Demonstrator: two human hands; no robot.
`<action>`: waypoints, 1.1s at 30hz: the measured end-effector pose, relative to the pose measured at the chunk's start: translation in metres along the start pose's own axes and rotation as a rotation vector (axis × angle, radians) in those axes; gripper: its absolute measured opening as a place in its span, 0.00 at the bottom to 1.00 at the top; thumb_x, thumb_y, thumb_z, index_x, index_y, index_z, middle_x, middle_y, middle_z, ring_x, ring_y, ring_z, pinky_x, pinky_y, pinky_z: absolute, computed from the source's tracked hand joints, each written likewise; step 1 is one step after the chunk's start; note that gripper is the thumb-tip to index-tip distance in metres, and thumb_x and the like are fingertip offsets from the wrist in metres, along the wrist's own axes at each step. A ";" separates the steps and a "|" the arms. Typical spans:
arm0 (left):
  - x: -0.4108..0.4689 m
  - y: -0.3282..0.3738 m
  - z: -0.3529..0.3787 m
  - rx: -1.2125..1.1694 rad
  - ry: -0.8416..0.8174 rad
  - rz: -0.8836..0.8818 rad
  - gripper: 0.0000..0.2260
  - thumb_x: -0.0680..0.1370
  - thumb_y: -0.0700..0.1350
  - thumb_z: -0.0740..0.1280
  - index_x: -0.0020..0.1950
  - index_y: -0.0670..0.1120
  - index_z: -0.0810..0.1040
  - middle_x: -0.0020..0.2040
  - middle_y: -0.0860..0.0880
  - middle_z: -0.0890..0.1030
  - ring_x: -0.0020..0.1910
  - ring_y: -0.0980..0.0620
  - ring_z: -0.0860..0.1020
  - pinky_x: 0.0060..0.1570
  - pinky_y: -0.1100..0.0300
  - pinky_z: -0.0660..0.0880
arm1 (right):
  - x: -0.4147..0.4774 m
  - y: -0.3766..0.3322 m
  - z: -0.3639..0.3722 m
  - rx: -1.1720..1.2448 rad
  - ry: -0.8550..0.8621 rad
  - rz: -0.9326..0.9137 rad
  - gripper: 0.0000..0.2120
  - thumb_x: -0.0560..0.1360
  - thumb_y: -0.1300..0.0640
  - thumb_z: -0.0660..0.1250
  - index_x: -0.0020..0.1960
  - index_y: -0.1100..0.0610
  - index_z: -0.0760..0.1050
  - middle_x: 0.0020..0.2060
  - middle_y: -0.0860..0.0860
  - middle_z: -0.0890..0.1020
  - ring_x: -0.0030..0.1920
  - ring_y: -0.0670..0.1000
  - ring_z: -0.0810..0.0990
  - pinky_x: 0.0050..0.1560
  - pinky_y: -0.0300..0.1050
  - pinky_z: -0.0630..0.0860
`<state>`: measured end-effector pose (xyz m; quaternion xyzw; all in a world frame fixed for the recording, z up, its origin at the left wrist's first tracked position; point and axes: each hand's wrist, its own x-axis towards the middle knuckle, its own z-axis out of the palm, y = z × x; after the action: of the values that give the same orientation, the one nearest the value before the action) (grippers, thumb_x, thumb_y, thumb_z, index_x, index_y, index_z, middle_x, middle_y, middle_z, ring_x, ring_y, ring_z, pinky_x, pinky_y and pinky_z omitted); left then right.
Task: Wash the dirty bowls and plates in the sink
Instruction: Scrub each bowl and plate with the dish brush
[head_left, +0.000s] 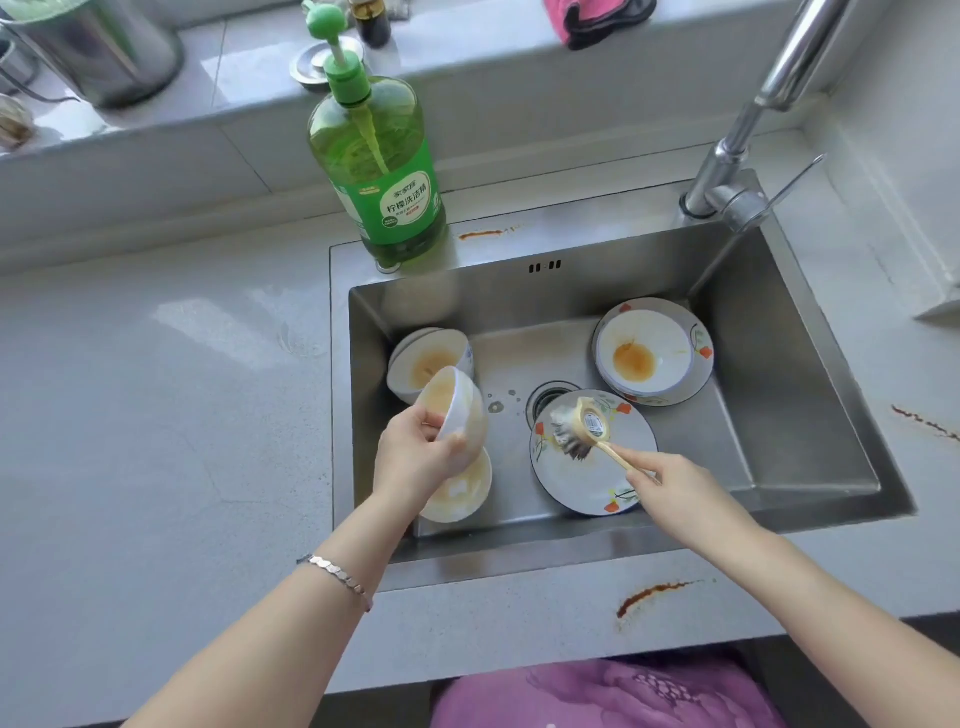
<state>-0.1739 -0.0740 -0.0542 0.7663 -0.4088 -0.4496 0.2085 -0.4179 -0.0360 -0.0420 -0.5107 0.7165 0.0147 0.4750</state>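
Observation:
My left hand (413, 452) grips a dirty white bowl (457, 410) by its rim, tilted on its side over the left part of the steel sink (779, 415). Under it lies another soiled bowl (460, 493), and a stack of bowls (426, 364) leans against the sink's left wall. My right hand (670, 486) pinches the wooden handle of a dish brush (582, 428), its bristles over a flowered plate (592, 467) near the drain. At the back right a bowl with an orange stain (644, 353) sits on a second flowered plate (701, 358).
A green dish soap pump bottle (379, 166) stands on the sink's back left corner. The chrome tap (748, 150) rises at the back right. A steel pot (98, 52) and a pink cloth (597, 21) sit on the ledge behind. Brown stains mark the grey counter (156, 415).

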 end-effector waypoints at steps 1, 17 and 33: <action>0.007 -0.007 0.000 0.067 -0.018 0.010 0.07 0.67 0.44 0.72 0.36 0.48 0.74 0.35 0.50 0.80 0.39 0.47 0.80 0.41 0.53 0.77 | 0.000 0.001 0.002 0.006 0.010 0.012 0.19 0.80 0.56 0.54 0.66 0.38 0.69 0.53 0.49 0.81 0.47 0.48 0.78 0.47 0.44 0.74; 0.048 -0.099 0.029 0.544 -0.219 0.063 0.02 0.74 0.46 0.66 0.43 0.48 0.74 0.42 0.50 0.80 0.46 0.47 0.76 0.44 0.57 0.71 | -0.008 0.001 0.039 0.146 0.100 0.135 0.18 0.79 0.54 0.56 0.64 0.35 0.70 0.62 0.43 0.77 0.57 0.47 0.76 0.48 0.39 0.73; 0.050 -0.047 0.059 0.313 -0.193 0.161 0.12 0.76 0.39 0.64 0.60 0.44 0.74 0.53 0.51 0.76 0.55 0.51 0.74 0.50 0.62 0.67 | 0.006 0.012 0.023 0.209 0.057 0.078 0.18 0.79 0.54 0.57 0.64 0.36 0.71 0.60 0.40 0.78 0.62 0.44 0.74 0.56 0.38 0.71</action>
<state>-0.1905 -0.0850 -0.1426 0.7077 -0.5517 -0.4337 0.0819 -0.4123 -0.0232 -0.0645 -0.4304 0.7465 -0.0562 0.5043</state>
